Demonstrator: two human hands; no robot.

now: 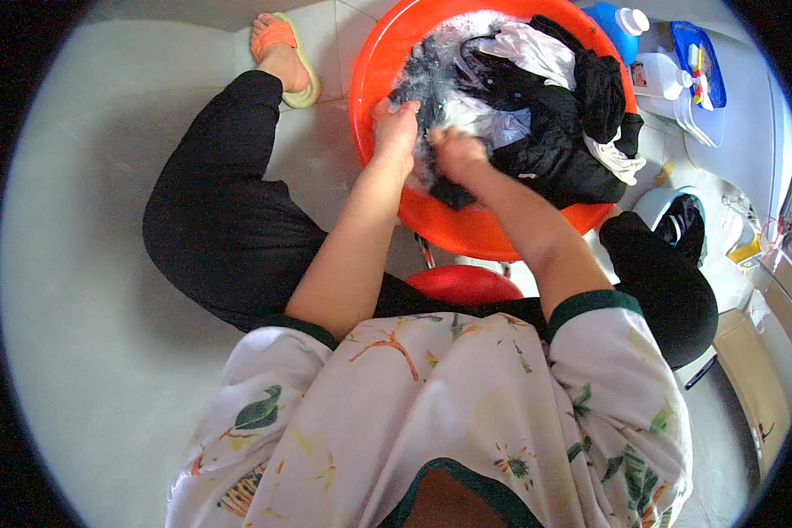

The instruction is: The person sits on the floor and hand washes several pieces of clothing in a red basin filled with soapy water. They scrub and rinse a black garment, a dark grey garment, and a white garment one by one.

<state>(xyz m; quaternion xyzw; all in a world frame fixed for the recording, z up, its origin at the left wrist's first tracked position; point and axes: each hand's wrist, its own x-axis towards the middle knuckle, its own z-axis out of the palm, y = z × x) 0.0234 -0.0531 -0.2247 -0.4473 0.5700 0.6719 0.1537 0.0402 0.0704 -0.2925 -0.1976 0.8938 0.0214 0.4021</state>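
A large orange-red plastic basin [465,237] holds wet laundry and sudsy water [472,25]. At its left side, my left hand [396,129] grips a soaked dark grey garment [424,76]. Just to the right, my right hand [459,153] is curled into a fist on the same dark cloth and looks blurred. Its fingertips are partly hidden. Black garments [548,125] fill the basin's right half, with a white cloth [534,53] on top of them. Another white piece [614,158] hangs over the right rim.
A red stool seat [465,285] shows between my legs. Beyond the basin's right rim stand a blue bottle [610,33], a white jug [657,76] and a blue plastic basket [698,63]. A pale blue bucket [653,201] with dark clothes is by my right knee.
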